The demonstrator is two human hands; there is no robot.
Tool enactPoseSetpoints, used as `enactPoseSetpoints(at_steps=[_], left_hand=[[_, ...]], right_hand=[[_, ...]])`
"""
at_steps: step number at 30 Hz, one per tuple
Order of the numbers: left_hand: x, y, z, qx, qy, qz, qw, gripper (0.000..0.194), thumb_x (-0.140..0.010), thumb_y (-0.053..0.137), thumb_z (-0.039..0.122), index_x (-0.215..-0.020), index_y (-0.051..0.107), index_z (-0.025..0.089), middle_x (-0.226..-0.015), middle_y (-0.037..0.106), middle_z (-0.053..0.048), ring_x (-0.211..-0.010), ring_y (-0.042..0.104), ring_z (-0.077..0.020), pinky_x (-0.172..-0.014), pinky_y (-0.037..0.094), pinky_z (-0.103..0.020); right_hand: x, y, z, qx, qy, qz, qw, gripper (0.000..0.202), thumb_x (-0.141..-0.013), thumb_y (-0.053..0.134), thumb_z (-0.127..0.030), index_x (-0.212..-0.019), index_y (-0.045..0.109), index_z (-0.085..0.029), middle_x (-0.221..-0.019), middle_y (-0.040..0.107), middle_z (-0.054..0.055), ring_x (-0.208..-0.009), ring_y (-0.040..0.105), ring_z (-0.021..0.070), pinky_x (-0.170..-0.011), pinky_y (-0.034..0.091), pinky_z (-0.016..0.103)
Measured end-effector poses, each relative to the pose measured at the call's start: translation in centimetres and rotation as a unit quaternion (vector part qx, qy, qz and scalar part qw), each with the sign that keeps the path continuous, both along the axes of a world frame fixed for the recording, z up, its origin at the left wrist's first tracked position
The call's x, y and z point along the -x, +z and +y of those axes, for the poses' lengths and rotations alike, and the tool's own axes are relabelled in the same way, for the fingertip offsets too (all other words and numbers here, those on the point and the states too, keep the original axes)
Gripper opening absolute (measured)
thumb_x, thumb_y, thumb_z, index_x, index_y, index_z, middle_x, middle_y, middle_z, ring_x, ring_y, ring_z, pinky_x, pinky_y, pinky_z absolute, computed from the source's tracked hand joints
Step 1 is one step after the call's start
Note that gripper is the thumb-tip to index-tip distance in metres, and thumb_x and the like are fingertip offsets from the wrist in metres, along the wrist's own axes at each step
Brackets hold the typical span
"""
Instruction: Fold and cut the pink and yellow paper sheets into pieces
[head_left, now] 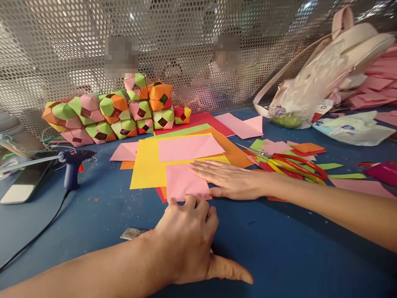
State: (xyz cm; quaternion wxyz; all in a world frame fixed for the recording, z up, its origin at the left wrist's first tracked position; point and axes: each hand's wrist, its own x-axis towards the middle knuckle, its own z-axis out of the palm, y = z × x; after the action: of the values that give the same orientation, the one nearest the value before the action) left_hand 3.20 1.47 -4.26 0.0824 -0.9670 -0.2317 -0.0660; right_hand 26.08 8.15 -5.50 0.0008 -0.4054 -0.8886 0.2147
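A small pink paper sheet [182,180] lies in front of me, its back part over the front edge of a yellow sheet [145,165]. My left hand [190,236] bears on its near edge with bent fingertips, the thumb stretched out to the right above the table. Flat across its right side rests my right hand [228,180], fingers stretched out towards the left. Behind it, a folded pink paper [189,148] lies on the yellow sheet. Partly hidden by my left wrist is a flat greyish piece [132,234] whose kind I cannot make out.
Folded paper balls [114,109] are stacked before a perforated metal screen [186,25]. Left are a blue glue gun [72,167] with its cord and a phone [29,178]. Scissors [297,167] lie among paper scraps at right, a bag [369,41] behind. People show through the screen.
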Motion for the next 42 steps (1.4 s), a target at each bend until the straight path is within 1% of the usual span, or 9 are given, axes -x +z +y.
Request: enactPoseSetpoints(at_steps=[5, 11, 18, 23, 30, 33, 36, 39, 42], left_hand=[[-0.1, 0.3, 0.0, -0.009, -0.006, 0.012, 1.0, 0.103, -0.075, 0.01, 0.087, -0.117, 0.065, 0.01, -0.108, 0.066, -0.019, -0.098, 0.063, -0.0321, -0.079, 0.055, -0.047], [-0.3, 0.4, -0.1, 0.013, 0.009, 0.019, 1.0, 0.107, -0.071, 0.01, 0.09, -0.115, 0.066, 0.01, -0.099, 0.068, -0.016, -0.09, 0.064, -0.0325, -0.075, 0.056, -0.046], [-0.2, 0.5, 0.2, 0.032, 0.008, 0.023, 0.999, 0.105, -0.072, 0.011, 0.09, -0.119, 0.063, 0.012, -0.104, 0.067, -0.017, -0.097, 0.063, -0.0346, -0.075, 0.055, -0.047], [-0.1, 0.3, 0.0, 0.012, 0.006, 0.018, 1.0, 0.106, -0.073, 0.01, 0.088, -0.121, 0.062, 0.01, -0.115, 0.065, -0.02, -0.105, 0.06, -0.0357, -0.08, 0.054, -0.047], [0.1, 0.0, -0.1, 0.002, -0.003, 0.003, 1.0, 0.103, -0.074, 0.012, 0.087, -0.119, 0.062, 0.01, -0.113, 0.065, -0.02, -0.105, 0.06, -0.0356, -0.081, 0.053, -0.049], [0.1, -0.1, -0.1, 0.014, 0.002, 0.002, 1.0, 0.102, -0.075, 0.014, 0.088, -0.118, 0.063, 0.009, -0.111, 0.066, -0.02, -0.103, 0.06, -0.036, -0.081, 0.053, -0.051], [0.0, 0.0, -0.2, 0.033, 0.003, -0.002, 0.999, 0.102, -0.074, 0.017, 0.088, -0.124, 0.06, 0.01, -0.116, 0.065, -0.021, -0.105, 0.06, -0.0363, -0.087, 0.05, -0.053], [0.0, 0.3, -0.2, 0.043, 0.001, -0.009, 0.999, 0.104, -0.073, 0.018, 0.09, -0.133, 0.053, 0.011, -0.122, 0.062, -0.021, -0.11, 0.058, -0.0375, -0.092, 0.045, -0.056], [0.1, 0.5, -0.3, 0.042, 0.013, -0.005, 0.999, 0.108, -0.07, 0.018, 0.091, -0.131, 0.054, 0.009, -0.116, 0.064, -0.023, -0.108, 0.059, -0.0383, -0.092, 0.045, -0.056]], right_hand=[[-0.8, 1.0, -1.1, -0.035, -0.038, 0.001, 0.999, 0.081, -0.09, 0.035, -0.068, -0.151, 0.025, -0.016, -0.159, 0.015, 0.009, -0.147, 0.01, 0.0307, -0.12, 0.009, 0.051], [5.5, 1.1, 2.0, 0.019, 0.107, 0.056, 0.993, 0.081, -0.094, 0.016, -0.066, -0.151, 0.022, -0.009, -0.16, 0.011, 0.009, -0.148, 0.004, 0.0232, -0.121, 0.002, 0.043], [8.4, -0.5, 5.5, -0.041, 0.133, 0.068, 0.988, 0.089, -0.09, 0.027, -0.071, -0.152, 0.019, -0.007, -0.16, 0.009, 0.012, -0.148, 0.005, 0.0246, -0.121, 0.001, 0.042], [4.7, -0.3, 3.8, -0.022, 0.096, 0.043, 0.994, 0.083, -0.093, 0.028, -0.067, -0.153, 0.016, -0.011, -0.16, 0.005, 0.009, -0.148, 0.002, 0.0244, -0.121, 0.001, 0.045], [-0.8, -0.1, -0.1, -0.029, -0.026, 0.039, 0.998, 0.082, -0.091, 0.033, -0.067, -0.152, 0.021, -0.013, -0.16, 0.01, 0.01, -0.147, 0.006, 0.0291, -0.12, 0.006, 0.052], [0.7, 0.5, -2.0, -0.038, 0.007, 0.12, 0.992, 0.078, -0.093, 0.027, -0.067, -0.151, 0.026, -0.016, -0.159, 0.017, 0.009, -0.147, 0.01, 0.027, -0.12, 0.006, 0.05], [3.5, 1.1, -3.1, 0.057, 0.086, 0.211, 0.972, 0.075, -0.094, 0.017, -0.066, -0.15, 0.029, -0.018, -0.157, 0.025, 0.007, -0.146, 0.02, 0.0242, -0.119, 0.016, 0.046], [5.8, 1.5, -2.7, 0.13, 0.116, 0.208, 0.962, 0.082, -0.092, 0.014, -0.07, -0.152, 0.023, -0.014, -0.158, 0.022, 0.008, -0.146, 0.017, 0.0239, -0.12, 0.013, 0.045], [6.9, 1.7, -1.0, 0.124, 0.141, 0.162, 0.969, 0.087, -0.091, 0.01, -0.071, -0.151, 0.024, -0.009, -0.159, 0.018, 0.008, -0.148, 0.009, 0.0206, -0.121, 0.003, 0.04]])
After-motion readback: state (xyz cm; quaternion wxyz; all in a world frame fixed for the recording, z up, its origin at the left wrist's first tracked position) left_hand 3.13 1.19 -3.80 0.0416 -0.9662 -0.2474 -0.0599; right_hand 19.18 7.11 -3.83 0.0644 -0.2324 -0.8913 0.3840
